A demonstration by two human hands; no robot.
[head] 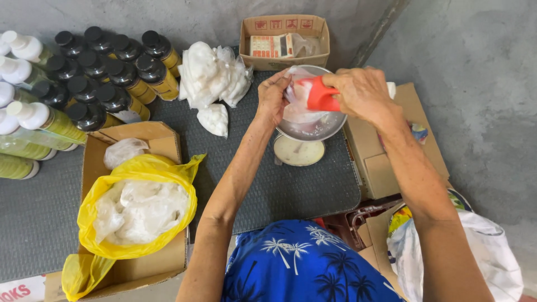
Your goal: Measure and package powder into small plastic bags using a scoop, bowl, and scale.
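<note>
My right hand [362, 92] grips a red scoop [316, 94] tipped into a small clear plastic bag [297, 106]. My left hand [272, 96] pinches that bag's edge and holds it open. The bag rests in the round metal pan [327, 127] of a small weighing scale, whose white dial [298, 151] faces up below the pan. White powder shows inside the bag.
A pile of filled white bags [212, 75] lies left of the scale. A yellow bag of white powder [137, 210] sits in a cardboard box [165, 263]. Dark-capped bottles [106, 67] and white-capped bottles [33, 120] crowd the left. Another box [284, 56] stands behind; flat cardboard [386, 168] lies right.
</note>
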